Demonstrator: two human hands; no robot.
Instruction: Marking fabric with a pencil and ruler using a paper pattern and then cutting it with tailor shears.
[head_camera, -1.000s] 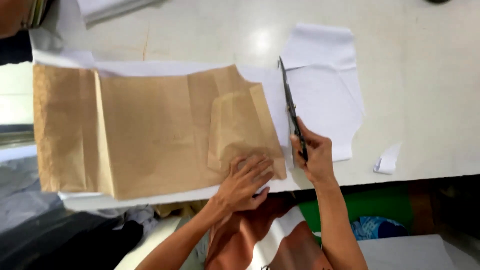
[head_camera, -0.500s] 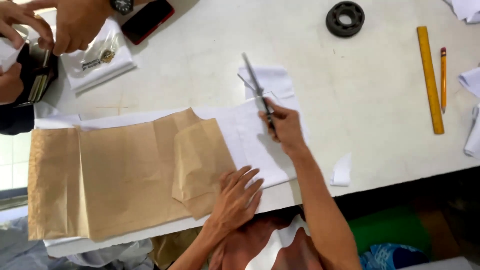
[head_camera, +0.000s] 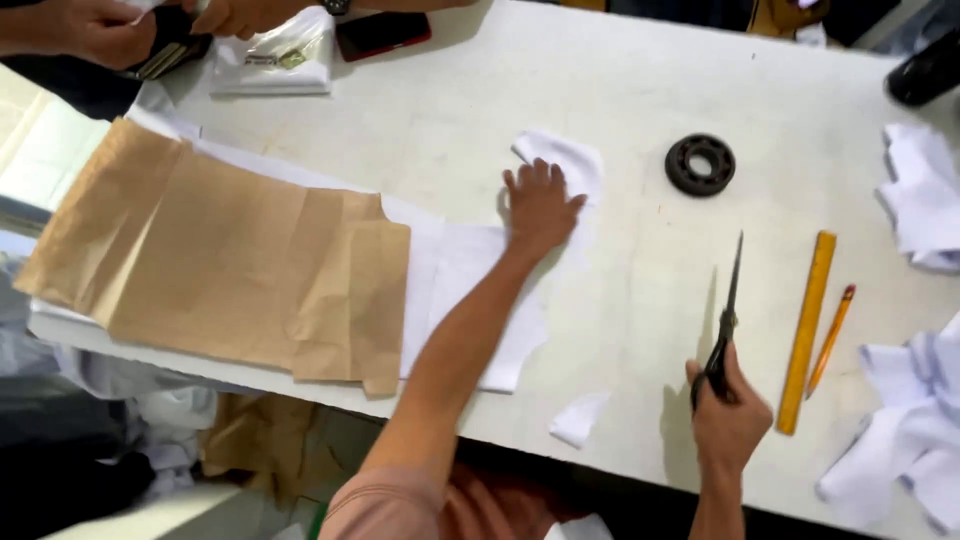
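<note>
Both forearms are seen bare, with no watch or ring. The left hand (head_camera: 541, 205) and right hand (head_camera: 728, 418) are ungloved. A short salmon-pink sleeve (head_camera: 385, 505) is worn.

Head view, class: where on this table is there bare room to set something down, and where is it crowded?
Bare table lies beyond the left hand, left of the black ring; another patch sits between the white fabric and the scissors in the right hand. Crowded: brown paper on the left, ruler, pencil and white scraps on the right.
</note>
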